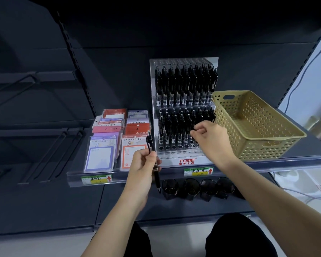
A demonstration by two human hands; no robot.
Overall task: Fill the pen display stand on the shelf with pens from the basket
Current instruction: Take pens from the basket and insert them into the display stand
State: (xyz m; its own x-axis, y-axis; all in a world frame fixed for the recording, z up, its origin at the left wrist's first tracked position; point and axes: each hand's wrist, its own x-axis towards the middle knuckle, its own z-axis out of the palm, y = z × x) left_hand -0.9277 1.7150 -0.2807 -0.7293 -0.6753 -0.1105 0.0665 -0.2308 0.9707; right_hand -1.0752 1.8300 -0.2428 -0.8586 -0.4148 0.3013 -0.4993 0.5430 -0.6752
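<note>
A clear tiered pen display stand [185, 160] stands on the shelf, its upper and middle rows packed with black pens [185, 84]. Some front holes of the lower row show no pens. My left hand [143, 164] grips one black pen [157, 175] upright, just left of the stand. My right hand [209, 138] is at the middle row's right end, fingers pinching the top of a pen standing there. The tan perforated basket [258, 127] sits right of the stand; what I see of its inside holds no pens.
Packs of sticky notes [115, 141] fill a clear tray left of the stand. Price labels [198, 171] sit on the shelf's front rail. Several dark pen cups [191, 188] stand on the shelf below. Bare hooks [44, 151] hang at the left.
</note>
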